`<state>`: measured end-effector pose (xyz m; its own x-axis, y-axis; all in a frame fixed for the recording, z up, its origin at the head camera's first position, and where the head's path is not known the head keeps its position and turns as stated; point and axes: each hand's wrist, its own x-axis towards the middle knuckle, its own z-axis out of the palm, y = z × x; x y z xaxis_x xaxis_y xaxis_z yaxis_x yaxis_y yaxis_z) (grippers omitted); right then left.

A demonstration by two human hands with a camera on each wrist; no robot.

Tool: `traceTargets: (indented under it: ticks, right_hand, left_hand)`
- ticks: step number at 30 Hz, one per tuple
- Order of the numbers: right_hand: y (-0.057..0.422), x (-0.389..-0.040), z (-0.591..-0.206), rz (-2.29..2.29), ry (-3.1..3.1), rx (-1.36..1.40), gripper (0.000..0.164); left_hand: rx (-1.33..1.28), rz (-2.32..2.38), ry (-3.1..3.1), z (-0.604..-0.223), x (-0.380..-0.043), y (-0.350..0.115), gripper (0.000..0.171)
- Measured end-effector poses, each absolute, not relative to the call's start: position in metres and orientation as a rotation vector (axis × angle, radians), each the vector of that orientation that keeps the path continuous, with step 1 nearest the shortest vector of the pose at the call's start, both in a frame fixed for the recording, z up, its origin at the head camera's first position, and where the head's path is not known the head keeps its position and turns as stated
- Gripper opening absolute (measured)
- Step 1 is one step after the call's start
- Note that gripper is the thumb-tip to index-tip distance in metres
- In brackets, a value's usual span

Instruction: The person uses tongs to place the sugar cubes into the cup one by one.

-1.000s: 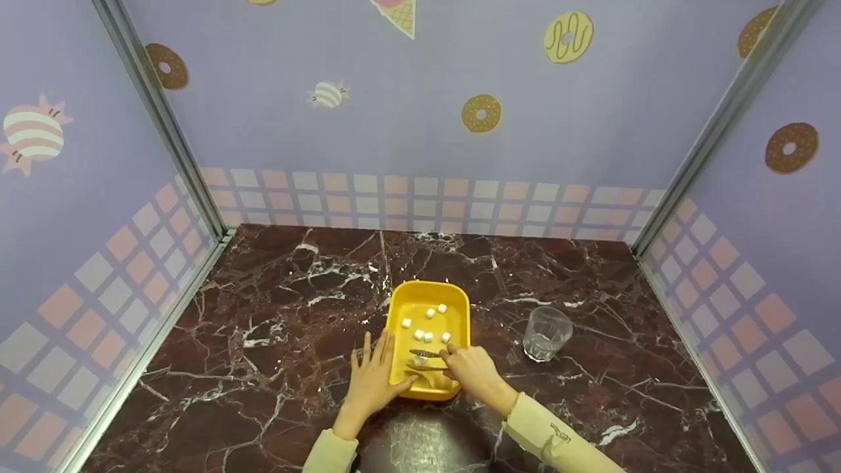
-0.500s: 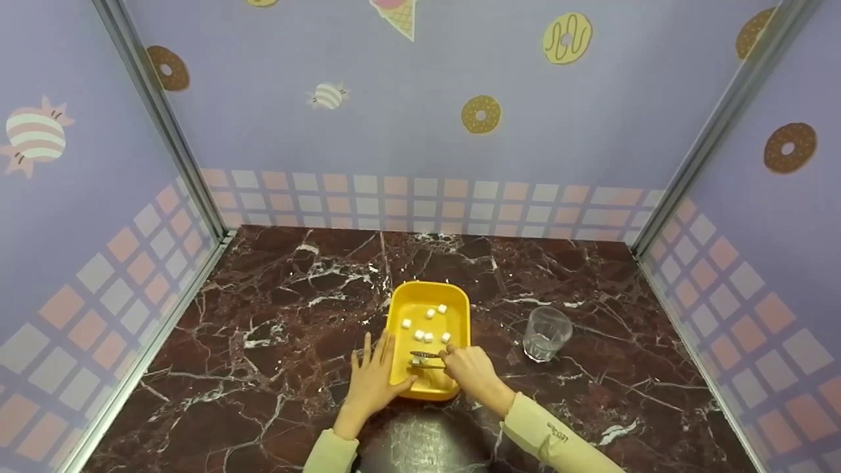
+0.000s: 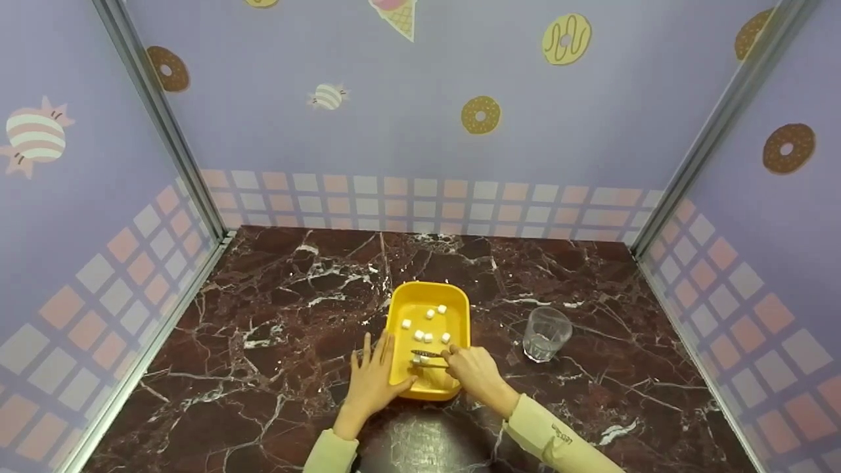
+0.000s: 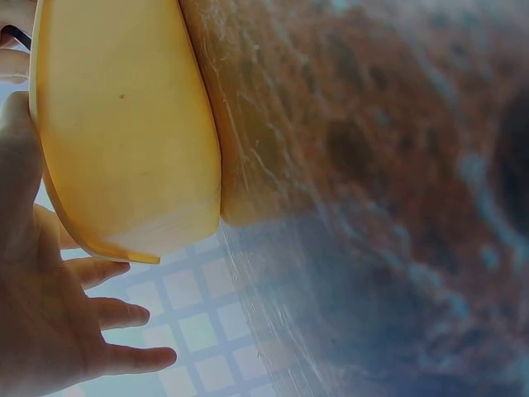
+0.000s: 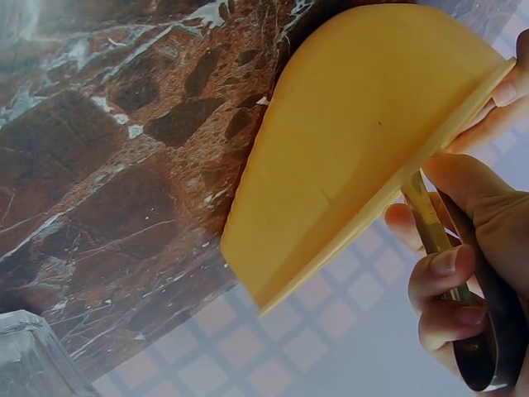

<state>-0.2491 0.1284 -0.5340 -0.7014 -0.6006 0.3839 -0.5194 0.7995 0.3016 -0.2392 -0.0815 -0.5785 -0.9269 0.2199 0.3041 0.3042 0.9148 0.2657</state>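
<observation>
In the head view, a yellow rectangular tray [image 3: 430,291] stands on the dark marbled tabletop with several small white cubes [image 3: 407,324] scattered inside. My left hand [image 3: 372,384] rests along the tray's left side, fingers spread and straight, thumb reaching toward the near end. My right hand [image 3: 474,371] grips metal tongs [image 3: 427,354] over the tray's near half. Between the tong tips lies one white cube [image 3: 419,360], partly hidden by them. In the right wrist view, fingers and thumb curl round the bent end of the tongs [image 5: 488,331].
A clear drinking glass [image 3: 547,334] stands to the right of the tray, beyond my right hand. Patterned purple panels [image 3: 420,144] with metal corner posts enclose the table at the back and both sides.
The tong tips have drawn closer together around the white cube and shifted very slightly to the right. My left hand and the tray stay where they were.
</observation>
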Motion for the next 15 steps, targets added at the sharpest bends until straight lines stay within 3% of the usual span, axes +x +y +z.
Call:
traceTargets:
  ticks: [15]
  right_hand:
    - [0.147, -0.244, -0.513, -0.103, -2.489, 0.765, 0.02]
  left_hand:
    - [-0.398, -0.449, -2.795, -0.58, -0.24, -0.082, 0.089]
